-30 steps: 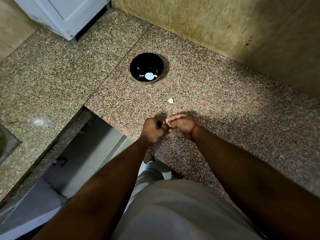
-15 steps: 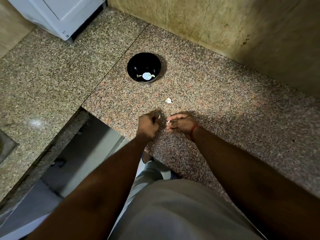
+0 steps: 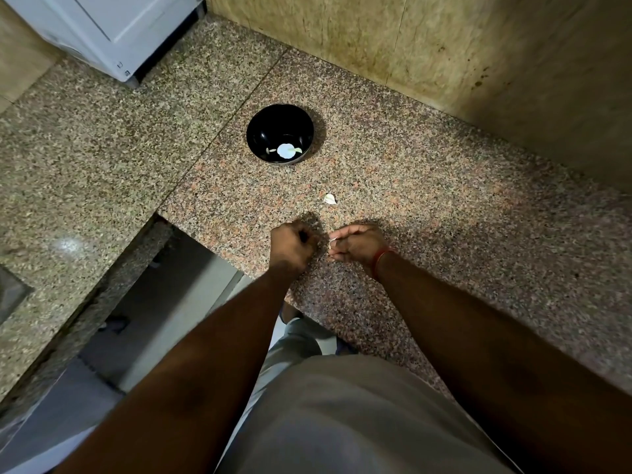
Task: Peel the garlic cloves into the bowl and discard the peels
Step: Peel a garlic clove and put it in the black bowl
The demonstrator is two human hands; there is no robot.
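Observation:
My right hand (image 3: 360,244) pinches a small white garlic clove (image 3: 332,241) at its fingertips, just above the granite counter (image 3: 444,213). A short gap to the left, my left hand (image 3: 292,246) is curled into a fist, and whatever is inside it is hidden. A black bowl (image 3: 260,131) stands farther back on the counter with a few pale garlic pieces (image 3: 285,151) at its bottom. One loose white garlic piece (image 3: 330,199) lies on the counter between the bowl and my hands.
A tiled wall (image 3: 444,53) runs along the back and right. A white appliance (image 3: 113,32) stands at the back left. The counter's front edge drops to the floor (image 3: 164,309) at the left of my arms.
My hands were touching around the clove and have pulled apart, the left moving left. The clove stays in my right hand.

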